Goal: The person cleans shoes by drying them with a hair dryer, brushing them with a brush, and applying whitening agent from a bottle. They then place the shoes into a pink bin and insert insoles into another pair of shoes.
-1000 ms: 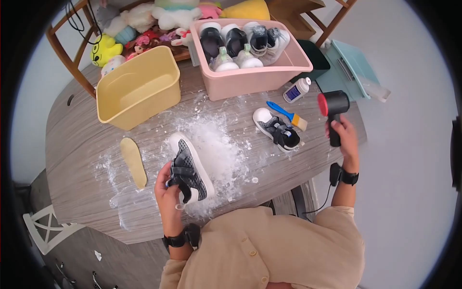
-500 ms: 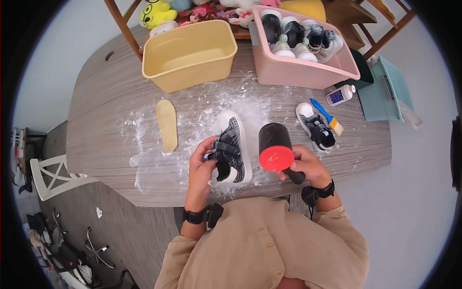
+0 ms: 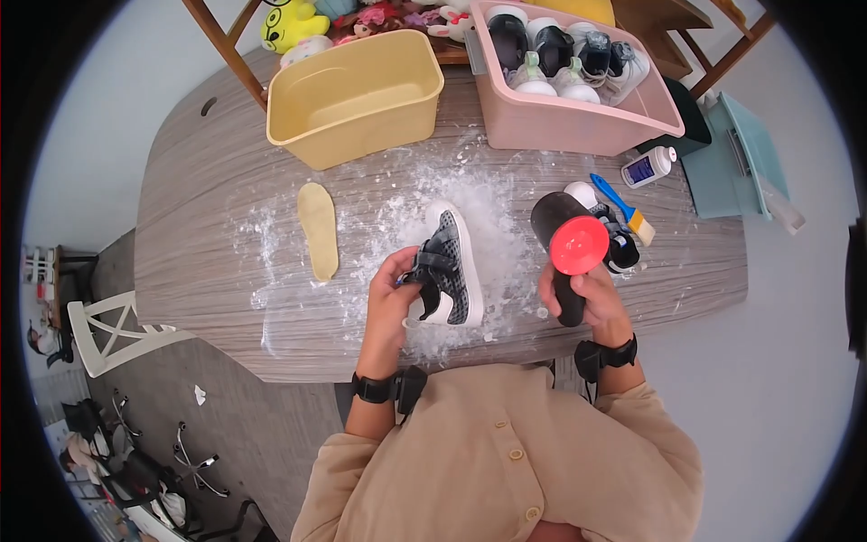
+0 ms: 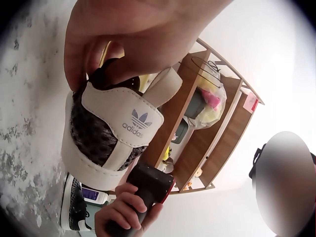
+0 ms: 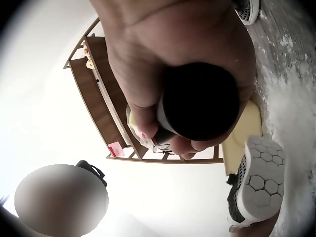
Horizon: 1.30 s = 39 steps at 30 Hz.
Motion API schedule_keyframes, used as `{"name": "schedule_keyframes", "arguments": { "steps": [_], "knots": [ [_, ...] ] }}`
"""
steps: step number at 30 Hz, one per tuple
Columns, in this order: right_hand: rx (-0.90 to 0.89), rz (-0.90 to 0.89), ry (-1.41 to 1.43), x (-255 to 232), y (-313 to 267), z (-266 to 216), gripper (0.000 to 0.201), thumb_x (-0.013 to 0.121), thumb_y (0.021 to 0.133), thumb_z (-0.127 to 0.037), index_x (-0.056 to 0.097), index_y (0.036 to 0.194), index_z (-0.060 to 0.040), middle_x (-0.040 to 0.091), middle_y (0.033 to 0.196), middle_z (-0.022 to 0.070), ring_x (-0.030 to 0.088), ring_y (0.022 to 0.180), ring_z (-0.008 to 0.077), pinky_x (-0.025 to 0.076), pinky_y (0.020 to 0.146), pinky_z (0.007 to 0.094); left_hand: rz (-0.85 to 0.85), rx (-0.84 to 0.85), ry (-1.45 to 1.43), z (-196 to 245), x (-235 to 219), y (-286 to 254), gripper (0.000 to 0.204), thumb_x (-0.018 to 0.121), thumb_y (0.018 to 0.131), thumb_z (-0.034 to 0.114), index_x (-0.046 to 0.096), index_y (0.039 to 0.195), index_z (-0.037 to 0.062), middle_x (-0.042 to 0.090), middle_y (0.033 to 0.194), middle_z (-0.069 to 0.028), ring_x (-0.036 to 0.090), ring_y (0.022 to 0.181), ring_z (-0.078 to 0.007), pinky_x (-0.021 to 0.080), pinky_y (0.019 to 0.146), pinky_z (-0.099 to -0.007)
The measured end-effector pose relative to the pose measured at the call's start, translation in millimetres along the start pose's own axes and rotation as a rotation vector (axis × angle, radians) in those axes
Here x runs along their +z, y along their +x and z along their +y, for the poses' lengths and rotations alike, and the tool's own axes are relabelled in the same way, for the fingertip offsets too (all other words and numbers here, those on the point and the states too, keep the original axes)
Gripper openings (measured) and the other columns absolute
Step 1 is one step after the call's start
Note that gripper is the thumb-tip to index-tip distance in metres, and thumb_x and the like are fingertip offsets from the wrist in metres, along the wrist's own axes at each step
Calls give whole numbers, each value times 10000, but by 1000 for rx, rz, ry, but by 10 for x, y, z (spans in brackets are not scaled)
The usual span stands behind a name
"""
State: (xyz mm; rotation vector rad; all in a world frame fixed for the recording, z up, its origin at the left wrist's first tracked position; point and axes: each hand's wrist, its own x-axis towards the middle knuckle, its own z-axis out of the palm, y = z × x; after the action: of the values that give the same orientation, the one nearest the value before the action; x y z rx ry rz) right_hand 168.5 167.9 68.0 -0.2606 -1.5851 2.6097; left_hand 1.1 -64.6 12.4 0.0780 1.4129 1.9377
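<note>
In the head view my left hand point(image 3: 390, 298) grips a grey and black sneaker point(image 3: 452, 275) by its collar, thumb inside the opening. The sneaker's white sole is turned to the right, and it is held over white powder point(image 3: 492, 212). The left wrist view shows its white heel patch point(image 4: 128, 116) close up. To its right, my right hand point(image 3: 598, 296) grips a black hair dryer point(image 3: 553, 217) by the handle, its red end point(image 3: 580, 246) facing up toward me. A matching sneaker point(image 3: 623, 255) stands behind the dryer, partly hidden by it.
A cream insole point(image 3: 318, 230) lies on the left of the table. A blue-handled brush point(image 3: 623, 210) and a white bottle point(image 3: 648, 168) lie at right. Along the back stand a yellow bin point(image 3: 357, 144) and a pink bin point(image 3: 578, 135) holding several shoes.
My right hand has brought the hair dryer in from the far right, then slightly back rightward, and its red end has turned toward me. The left hand keeps its grip on the sneaker.
</note>
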Motion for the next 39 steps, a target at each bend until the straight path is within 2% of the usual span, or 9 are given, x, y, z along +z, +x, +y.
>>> {"name": "schedule_keyframes", "arguments": {
  "steps": [3,8,12,15,20,26,33,35,39],
  "knots": [
    [-60,96,-15,95,44,61,506,615,911,-367,486,1197,30,623,876,129,589,657,166,466,583,275,-12,-15,-2,-51,-28,52,519,459,732,-143,536,1228,-8,603,1107,-98,600,986,-145,486,818,-241],
    [82,87,130,85,60,32,568,472,962,-429,456,1263,52,592,816,104,557,621,164,443,566,266,21,-6,42,-132,-81,96,520,471,711,-172,565,1194,-3,603,1097,-98,598,973,-147,483,814,-239],
    [138,37,229,59,44,37,585,361,977,-437,448,1275,58,574,784,100,528,589,161,416,537,266,88,71,239,-207,-105,74,496,517,706,-163,592,1163,14,575,987,-55,565,874,-117,451,733,-216],
    [152,40,238,82,24,41,578,355,965,-424,448,1286,47,576,788,102,528,590,160,414,530,270,117,125,322,-228,-108,46,465,558,711,-138,601,1145,23,546,894,-21,533,763,-82,418,640,-201],
    [143,96,158,53,-13,90,494,469,938,-369,469,1228,31,584,804,109,539,603,164,426,539,274,128,201,459,-124,-112,-38,427,591,730,-102,594,1140,20,541,775,9,496,640,-46,381,541,-190],
    [158,161,76,106,-10,107,407,501,942,-293,473,1185,32,599,859,116,558,628,165,437,551,267,88,102,495,85,50,-202,429,549,776,-57,556,1199,16,559,607,-7,535,558,-69,411,522,-212],
    [268,150,34,109,26,191,364,462,948,-252,511,1167,35,601,870,94,558,624,145,436,553,256,49,93,471,-13,-80,-119,470,484,798,-30,522,1263,24,584,606,-31,575,569,-95,439,540,-227],
    [286,147,13,94,27,210,425,452,952,-294,506,1184,58,599,864,101,557,615,152,437,563,263,59,64,458,-31,-84,-123,506,469,802,-23,496,1305,37,594,611,-41,591,597,-103,443,554,-227],
    [306,145,14,79,41,260,457,450,951,-316,506,1189,70,598,853,104,559,600,159,439,558,271,-23,12,332,56,-33,-180,566,452,822,-8,421,1383,61,655,804,-92,607,689,-106,460,611,-223]
  ]
}}
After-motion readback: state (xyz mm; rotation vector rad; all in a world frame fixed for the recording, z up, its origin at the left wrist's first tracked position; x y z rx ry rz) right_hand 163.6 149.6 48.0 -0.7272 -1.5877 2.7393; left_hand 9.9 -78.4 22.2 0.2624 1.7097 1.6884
